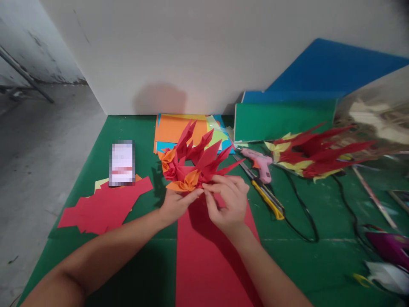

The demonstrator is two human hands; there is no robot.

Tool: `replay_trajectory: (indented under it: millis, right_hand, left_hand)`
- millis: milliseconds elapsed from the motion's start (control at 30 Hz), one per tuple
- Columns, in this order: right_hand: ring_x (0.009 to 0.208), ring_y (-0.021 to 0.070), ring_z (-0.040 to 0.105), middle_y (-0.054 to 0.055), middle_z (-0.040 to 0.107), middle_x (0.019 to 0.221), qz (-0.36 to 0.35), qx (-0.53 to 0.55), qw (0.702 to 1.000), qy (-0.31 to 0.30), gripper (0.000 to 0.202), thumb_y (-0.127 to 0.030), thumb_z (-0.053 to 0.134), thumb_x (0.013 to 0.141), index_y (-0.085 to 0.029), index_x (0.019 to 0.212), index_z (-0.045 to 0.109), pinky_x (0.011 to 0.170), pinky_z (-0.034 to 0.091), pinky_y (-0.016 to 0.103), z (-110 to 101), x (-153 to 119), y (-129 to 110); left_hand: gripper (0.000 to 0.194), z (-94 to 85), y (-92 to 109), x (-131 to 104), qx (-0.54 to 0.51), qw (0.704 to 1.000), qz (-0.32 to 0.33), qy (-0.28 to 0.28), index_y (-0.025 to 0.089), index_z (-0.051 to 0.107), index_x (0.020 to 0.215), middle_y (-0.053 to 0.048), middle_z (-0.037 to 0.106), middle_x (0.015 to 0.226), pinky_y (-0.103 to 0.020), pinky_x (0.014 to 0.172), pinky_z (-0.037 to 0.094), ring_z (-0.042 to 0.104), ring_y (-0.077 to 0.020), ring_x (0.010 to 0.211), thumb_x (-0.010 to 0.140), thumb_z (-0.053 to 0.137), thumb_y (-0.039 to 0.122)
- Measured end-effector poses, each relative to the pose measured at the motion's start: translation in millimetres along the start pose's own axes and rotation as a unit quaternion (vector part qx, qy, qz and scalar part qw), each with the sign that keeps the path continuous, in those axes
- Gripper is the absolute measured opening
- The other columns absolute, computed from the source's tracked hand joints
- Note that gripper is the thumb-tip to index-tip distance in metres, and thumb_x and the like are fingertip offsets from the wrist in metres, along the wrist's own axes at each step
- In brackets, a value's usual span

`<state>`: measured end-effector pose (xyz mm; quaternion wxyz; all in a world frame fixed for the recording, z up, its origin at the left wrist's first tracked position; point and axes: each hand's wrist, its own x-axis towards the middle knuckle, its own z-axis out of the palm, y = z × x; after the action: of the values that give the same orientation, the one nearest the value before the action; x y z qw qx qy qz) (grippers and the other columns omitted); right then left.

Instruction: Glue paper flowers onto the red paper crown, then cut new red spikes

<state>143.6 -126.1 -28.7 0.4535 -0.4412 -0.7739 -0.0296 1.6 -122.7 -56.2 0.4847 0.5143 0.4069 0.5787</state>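
A red folded-paper crown [207,158] with pointed, flame-like spikes is held up in front of me. Two orange paper flowers [187,182] sit on its near and left sides. My left hand [177,205] grips its lower edge under the front flower, thumb on the rim. Beside it, my right hand [228,198] pinches the rim just right of that flower, fingertips pressed together; whether a small piece lies between them is hidden. Below the hands, a long red sheet [211,260] lies on the green table [140,264].
A pink glue gun [260,164] and a yellow box cutter [268,199] lie to the right. Behind them rests a second red-and-yellow paper crown [315,151]. Red paper scraps [105,204] and a phone [122,163] are on the left. Coloured sheets [182,127] lie at the back.
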Motion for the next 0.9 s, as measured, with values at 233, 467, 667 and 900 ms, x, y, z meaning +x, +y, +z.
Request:
replay_trajectory:
  millis: [233, 467, 667, 900]
  right_hand:
    - [0.081, 0.0204, 0.065, 0.003, 0.072, 0.083, 0.008, 0.002, 1.0, -0.003, 0.011, -0.012, 0.061, 0.079, -0.022, 0.081, 0.061, 0.077, 0.04, 0.04, 0, -1, -1]
    - [0.081, 0.0196, 0.063, 0.002, 0.071, 0.083, 0.001, -0.003, 1.0, 0.002, 0.012, -0.011, 0.061, 0.077, -0.022, 0.082, 0.061, 0.077, 0.04, 0.038, 0, 0, -2]
    - [0.082, 0.0201, 0.064, 0.002, 0.071, 0.087, 0.007, -0.014, 1.0, -0.012, 0.012, -0.013, 0.06, 0.08, -0.024, 0.086, 0.061, 0.078, 0.04, 0.039, -1, 3, -3]
    - [0.11, 0.026, 0.056, 0.009, 0.059, 0.118, 0.034, 0.044, 0.997, 0.057, 0.04, -0.024, 0.066, 0.079, -0.027, 0.115, 0.051, 0.088, 0.042, 0.043, -7, 8, 5]
  left_hand:
    - [0.019, 2.3, 2, -1, -0.012, 1.0, -0.006, 0.009, 0.02, 0.073, 0.086, -0.007, 0.077, 0.094, -0.034, 0.087, 0.058, 0.073, -0.0208, 0.088, 0.077, 0.07, 0.036]
    - [0.018, 1.6, 2, -2, -0.012, 1.0, -0.012, 0.007, 0.019, 0.073, 0.086, -0.007, 0.077, 0.093, -0.034, 0.088, 0.058, 0.073, -0.0209, 0.087, 0.077, 0.07, 0.035]
    - [0.026, 4.6, 3, -1, -0.05, 0.997, -0.048, 0.019, 0.019, 0.072, 0.089, -0.007, 0.076, 0.096, -0.036, 0.089, 0.056, 0.072, -0.0219, 0.091, 0.075, 0.072, 0.04]
    - [0.045, -0.9, -3, 12, -0.141, 0.981, -0.102, 0.086, 0.018, 0.065, 0.079, -0.002, 0.071, 0.072, -0.033, 0.085, 0.054, 0.069, -0.0184, 0.08, 0.063, 0.075, 0.059]
